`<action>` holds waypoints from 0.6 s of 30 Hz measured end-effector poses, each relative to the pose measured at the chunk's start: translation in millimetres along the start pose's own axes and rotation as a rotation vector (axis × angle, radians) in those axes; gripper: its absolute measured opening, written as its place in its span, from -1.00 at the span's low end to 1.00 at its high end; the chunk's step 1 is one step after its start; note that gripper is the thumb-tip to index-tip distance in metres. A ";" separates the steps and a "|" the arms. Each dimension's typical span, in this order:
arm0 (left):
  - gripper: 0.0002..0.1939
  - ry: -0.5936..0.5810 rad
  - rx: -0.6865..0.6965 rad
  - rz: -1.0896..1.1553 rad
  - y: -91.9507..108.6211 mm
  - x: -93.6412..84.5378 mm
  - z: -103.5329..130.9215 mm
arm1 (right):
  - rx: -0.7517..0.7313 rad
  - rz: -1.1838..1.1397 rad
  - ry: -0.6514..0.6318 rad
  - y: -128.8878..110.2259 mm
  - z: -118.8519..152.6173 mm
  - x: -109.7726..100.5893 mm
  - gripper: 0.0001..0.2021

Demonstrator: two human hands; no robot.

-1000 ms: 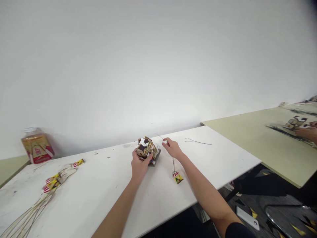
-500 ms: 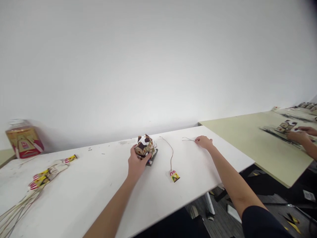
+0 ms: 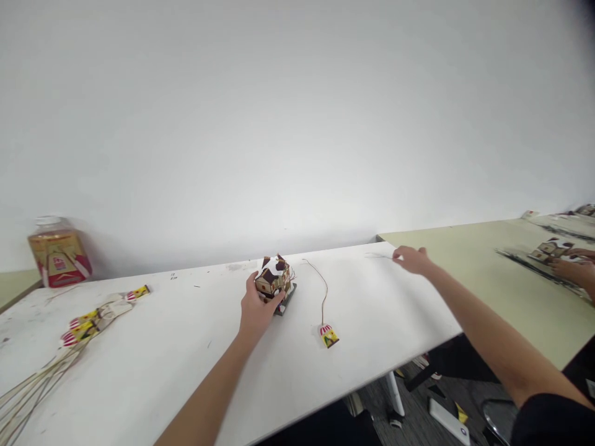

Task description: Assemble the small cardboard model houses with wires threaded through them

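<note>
Gripped in my left hand (image 3: pixel 258 308) is a small model house (image 3: pixel 273 275) with a brown and white roof, on a dark base at the middle of the white table. My right hand (image 3: pixel 411 259) is pinched on a thin wire (image 3: pixel 379 255) near the table's far right edge. Between the hands lies a small yellow piece (image 3: pixel 329 336) with a red-and-white striped top, a brown wire (image 3: pixel 326 288) running up from it.
Several striped yellow pieces (image 3: pixel 81 331) with long wires lie at the left. A bottle (image 3: pixel 60 257) stands behind them. On the cream table (image 3: pixel 469 251) at the right, another person's hands (image 3: pixel 574 269) hold a model house (image 3: pixel 551 249).
My right hand has moved right, taking the thin wire with it. My left hand still grips the house. The view has shifted slightly.
</note>
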State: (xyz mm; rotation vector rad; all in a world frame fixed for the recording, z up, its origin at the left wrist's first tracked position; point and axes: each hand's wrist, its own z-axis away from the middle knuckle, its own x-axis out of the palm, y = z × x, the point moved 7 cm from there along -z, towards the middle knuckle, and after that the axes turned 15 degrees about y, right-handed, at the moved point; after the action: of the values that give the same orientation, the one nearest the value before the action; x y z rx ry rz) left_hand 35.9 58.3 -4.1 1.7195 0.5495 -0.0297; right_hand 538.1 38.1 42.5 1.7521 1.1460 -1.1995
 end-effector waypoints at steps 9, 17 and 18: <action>-0.14 -0.023 -0.001 -0.004 -0.4 2.4 -1.5 | 0.326 -0.135 0.595 136.2 -35.8 -130.8 -0.55; -0.11 0.024 0.013 0.079 -8.2 1.2 -2.9 | 0.031 -0.417 0.110 -76.0 27.3 -13.4 -0.82; -0.12 0.023 0.010 0.094 -9.0 0.9 -2.4 | -0.046 -0.443 0.040 -106.0 39.5 -0.1 -0.83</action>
State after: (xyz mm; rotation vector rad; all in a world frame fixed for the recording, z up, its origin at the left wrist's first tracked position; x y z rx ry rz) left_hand 32.7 61.9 -12.0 1.7555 0.4858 0.0547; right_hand 426.7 40.0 22.5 1.5372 1.6308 -1.3800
